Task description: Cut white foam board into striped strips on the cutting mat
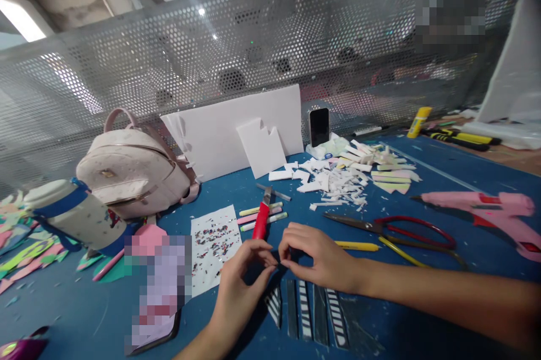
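Note:
My left hand [243, 281] and my right hand [315, 256] meet at the fingertips low in the middle of the blue table [422, 303]. Both pinch something small and dark between thumb and fingers; I cannot make out what it is. Just below them lie several black and white striped strips [310, 312] side by side. A red-handled utility knife [262, 216] lies right behind my left hand. A white sheet with glitter specks [213, 247] is to its left.
Red-handled scissors [401, 230], a pink glue gun [486, 210] and a yellow pencil [357, 246] lie right. White foam boards [220, 134], foam scraps [338, 180], a phone [319, 126], a pink backpack [131, 171] and a bottle [74, 213] sit behind. A perforated metal screen [127, 67] backs the table.

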Action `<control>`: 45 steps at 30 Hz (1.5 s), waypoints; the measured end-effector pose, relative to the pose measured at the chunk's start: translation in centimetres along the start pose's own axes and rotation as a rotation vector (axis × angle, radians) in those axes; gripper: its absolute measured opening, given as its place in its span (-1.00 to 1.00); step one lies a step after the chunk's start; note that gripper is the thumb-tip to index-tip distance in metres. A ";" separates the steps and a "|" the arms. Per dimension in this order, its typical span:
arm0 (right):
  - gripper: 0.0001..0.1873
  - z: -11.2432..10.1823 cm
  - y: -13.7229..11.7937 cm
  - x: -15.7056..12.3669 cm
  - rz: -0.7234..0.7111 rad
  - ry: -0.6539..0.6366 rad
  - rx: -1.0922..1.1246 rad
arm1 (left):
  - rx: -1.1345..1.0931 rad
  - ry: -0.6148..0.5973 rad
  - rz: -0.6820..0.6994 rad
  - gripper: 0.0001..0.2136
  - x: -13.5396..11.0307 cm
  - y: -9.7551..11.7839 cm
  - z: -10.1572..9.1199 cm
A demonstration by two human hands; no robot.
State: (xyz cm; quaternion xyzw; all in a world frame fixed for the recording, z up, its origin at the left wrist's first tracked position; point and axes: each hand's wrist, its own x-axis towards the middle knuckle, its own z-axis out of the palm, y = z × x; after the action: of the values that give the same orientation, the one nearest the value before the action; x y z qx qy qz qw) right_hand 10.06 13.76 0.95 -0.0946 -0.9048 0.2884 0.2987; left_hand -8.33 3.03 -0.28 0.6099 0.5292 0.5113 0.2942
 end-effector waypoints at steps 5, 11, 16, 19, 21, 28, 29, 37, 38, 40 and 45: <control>-0.94 0.0 -0.1 0.0 -0.012 -0.006 -0.010 | -0.003 -0.012 0.003 -0.79 0.0 0.0 0.0; -0.95 0.0 0.0 -0.1 -0.022 -0.029 -0.006 | -0.007 -0.007 -0.016 -0.76 -0.2 -0.3 0.0; -0.93 0.0 -0.1 -0.1 -0.048 -0.015 -0.006 | 0.017 -0.001 0.003 -0.79 0.0 -0.2 0.0; -0.95 0.1 0.0 -0.2 -0.053 -0.030 -0.010 | 0.049 0.004 0.006 -0.82 0.0 0.0 0.1; -0.96 0.1 0.1 -0.3 -0.058 -0.036 -0.010 | 0.065 0.001 0.001 -0.83 0.0 0.2 0.1; -0.95 0.2 0.1 -0.2 -0.056 -0.039 0.055 | 0.086 -0.013 -0.005 -0.86 0.2 0.4 0.1; -0.95 0.2 0.2 -0.2 -0.053 -0.041 0.066 | 0.090 -0.014 -0.008 -0.86 0.2 0.4 0.1; -0.96 0.2 0.5 -0.2 -0.020 0.000 0.128 | 0.083 -0.005 -0.029 -0.86 0.1 0.6 0.0; -0.96 0.2 0.5 -0.2 -0.010 0.005 0.130 | 0.090 -0.001 -0.028 -0.86 0.1 0.6 0.0; -0.94 0.1 0.4 -0.2 0.015 0.019 0.138 | 0.121 -0.006 -0.025 -0.87 0.1 0.6 0.1; -0.85 -0.1 0.2 -0.1 0.105 0.077 0.212 | 0.257 -0.107 -0.020 -0.86 0.3 0.4 0.3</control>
State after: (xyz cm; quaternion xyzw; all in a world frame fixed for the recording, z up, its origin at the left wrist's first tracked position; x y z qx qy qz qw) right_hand 10.22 13.98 0.85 -0.1207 -0.8509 0.3940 0.3259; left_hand -7.97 3.25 0.09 0.6637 0.5799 0.4031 0.2464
